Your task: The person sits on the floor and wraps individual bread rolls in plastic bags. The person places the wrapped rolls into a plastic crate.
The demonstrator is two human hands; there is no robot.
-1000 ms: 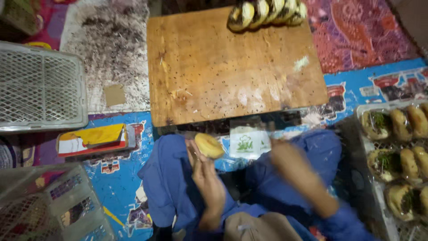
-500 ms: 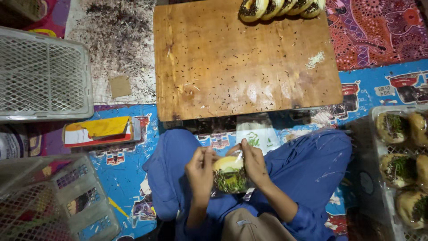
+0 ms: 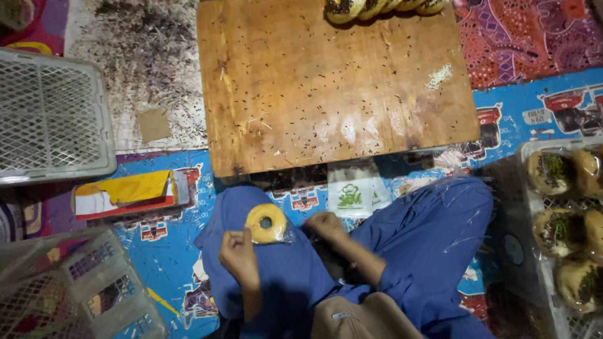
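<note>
A yellow ring doughnut in clear plastic wrap lies over my blue-trousered left knee, its plain underside up. My left hand sits just below it, fingers curled, pinching the wrap's edge. My right hand is to the right of the doughnut, fingers bent, touching the plastic at its side. A low wooden board, dotted with dark sprinkles, lies ahead of my knees. A row of sprinkle-topped doughnuts lines its far edge.
A grey tray at the right holds several topped doughnuts. A white mesh basket stands at the left, another crate at bottom left. A yellow and red box and a small printed bag lie on the patterned mat.
The doughnut has been turned over from topping-up to plain side up and moved left onto my knee. My hands have spread apart from cupping it.
</note>
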